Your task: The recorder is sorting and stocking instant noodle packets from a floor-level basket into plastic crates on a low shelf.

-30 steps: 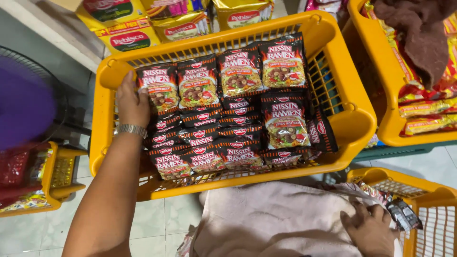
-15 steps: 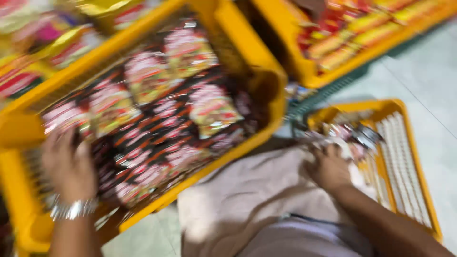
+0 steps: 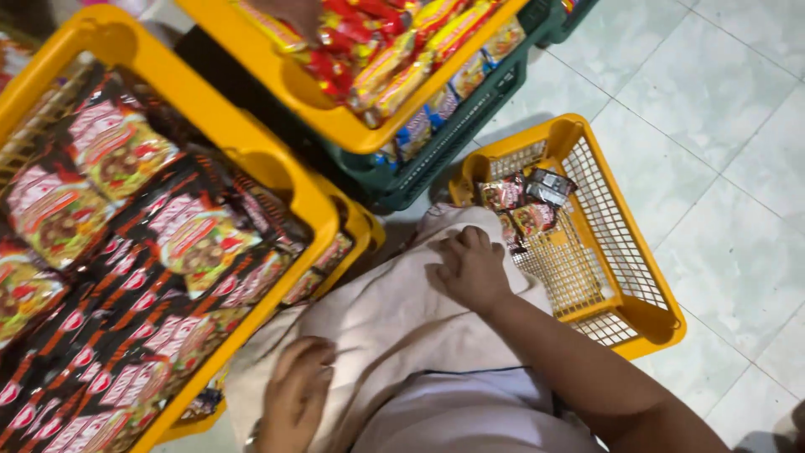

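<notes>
Floor: pale square tiles [image 3: 721, 92] with thin grout lines, showing along the right side.
Big crate: yellow crate [image 3: 251, 138] at the left, packed with dark noodle packets [image 3: 180, 239], some flat on top, many on edge beneath.
Upper crate: another yellow crate [image 3: 314, 101] at the top edge, holding red and yellow snack packs [image 3: 394, 63]; it sits on a green crate [image 3: 453, 138].
Small basket: yellow mesh basket [image 3: 604, 252] on the floor at the right, mostly bare, with a few packets [image 3: 524, 197] bunched in its far left corner.
Cloth: pale fabric [image 3: 394, 327] over the person's lap, its edge reaching the basket's near left rim.
Right hand: right hand [image 3: 471, 270] rests palm down on the cloth, fingers loosely curled and gripping nothing, just beside the basket rim; the packets lie just beyond its fingertips.
Left hand: left hand [image 3: 293, 394] lies on the cloth beside the big crate's near corner, blurred, fingers slack, nothing held.
</notes>
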